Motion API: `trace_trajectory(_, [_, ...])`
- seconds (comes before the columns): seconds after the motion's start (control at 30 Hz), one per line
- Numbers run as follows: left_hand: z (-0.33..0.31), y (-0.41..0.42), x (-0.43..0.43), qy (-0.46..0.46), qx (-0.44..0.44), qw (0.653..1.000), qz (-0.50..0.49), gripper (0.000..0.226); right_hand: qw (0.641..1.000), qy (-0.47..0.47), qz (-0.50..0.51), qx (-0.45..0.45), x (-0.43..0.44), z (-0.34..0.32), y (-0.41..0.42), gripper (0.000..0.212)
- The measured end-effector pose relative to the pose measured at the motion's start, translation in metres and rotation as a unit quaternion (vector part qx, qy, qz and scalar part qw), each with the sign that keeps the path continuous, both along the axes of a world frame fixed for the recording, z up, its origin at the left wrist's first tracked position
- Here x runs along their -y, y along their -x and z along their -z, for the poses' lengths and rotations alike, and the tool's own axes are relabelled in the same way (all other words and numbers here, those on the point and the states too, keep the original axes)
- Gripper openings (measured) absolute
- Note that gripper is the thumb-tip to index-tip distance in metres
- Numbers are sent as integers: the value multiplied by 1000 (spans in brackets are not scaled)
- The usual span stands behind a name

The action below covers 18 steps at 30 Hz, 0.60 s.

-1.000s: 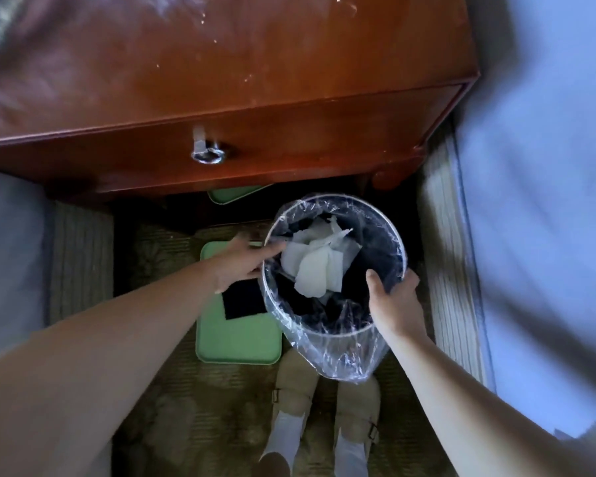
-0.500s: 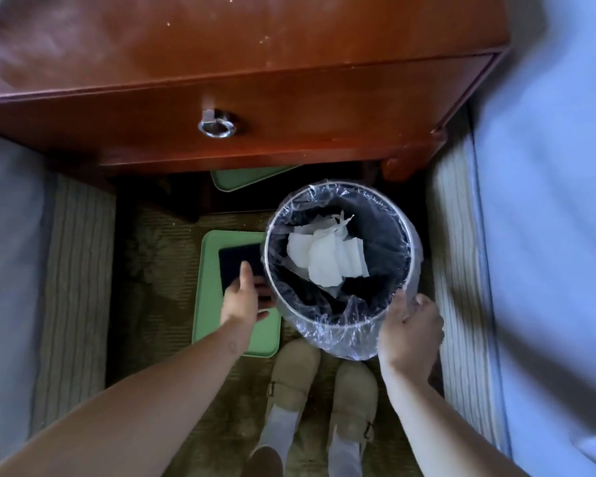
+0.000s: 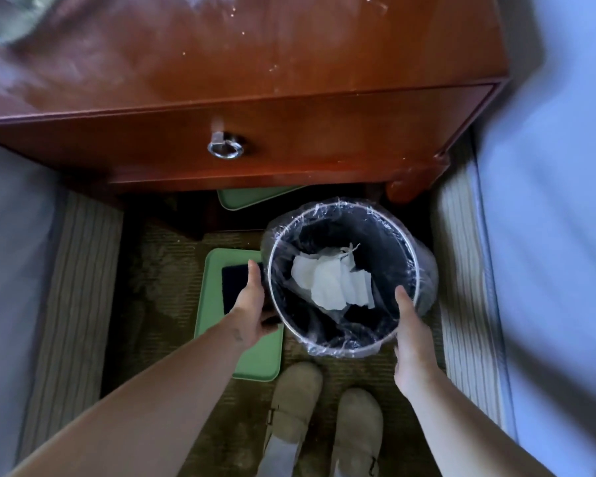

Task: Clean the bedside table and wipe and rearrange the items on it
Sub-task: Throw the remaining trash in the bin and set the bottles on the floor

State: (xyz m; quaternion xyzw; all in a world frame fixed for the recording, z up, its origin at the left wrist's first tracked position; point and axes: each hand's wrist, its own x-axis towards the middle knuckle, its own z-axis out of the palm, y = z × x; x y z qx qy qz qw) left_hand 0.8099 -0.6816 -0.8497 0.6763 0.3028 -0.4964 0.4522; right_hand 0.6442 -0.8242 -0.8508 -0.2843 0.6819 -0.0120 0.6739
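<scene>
Between left hand [image 3: 250,306] and right hand [image 3: 410,342], bin [image 3: 386,242] held upright, mouth up.

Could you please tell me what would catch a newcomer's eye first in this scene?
A waste bin lined with clear plastic stands out in front of the wooden bedside table, crumpled white paper inside, the right hand gripping its near rim and the left hand at its side. Left of it lies a green tray with a dark cloth on it.

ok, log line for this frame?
left hand: against waste bin side | right hand: grips bin rim | in bin: white tissues | green tray: on floor beside bin
</scene>
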Motion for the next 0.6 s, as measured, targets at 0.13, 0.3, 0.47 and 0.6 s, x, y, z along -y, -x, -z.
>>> trace_trajectory(0.13, [-29, -13, 3, -108, 163, 965, 173, 73, 981, 146, -67, -105, 0, -35, -11, 74])
trace_trajectory(0.3, [-101, -37, 12, -7, 346, 865, 362, 41, 923, 310, -221, -52, 0, -105, -58, 52])
trace_trajectory(0.47, [-182, -68, 29, -1, 507, 739, 444, 31, 791, 505, -346, -6, 11, -183, -104, 21])
trace_trajectory(0.6, [-232, -101, 35, 4, 596, 688, 414, 25, 707, 577, -408, 23, 26, -233, -141, 23])
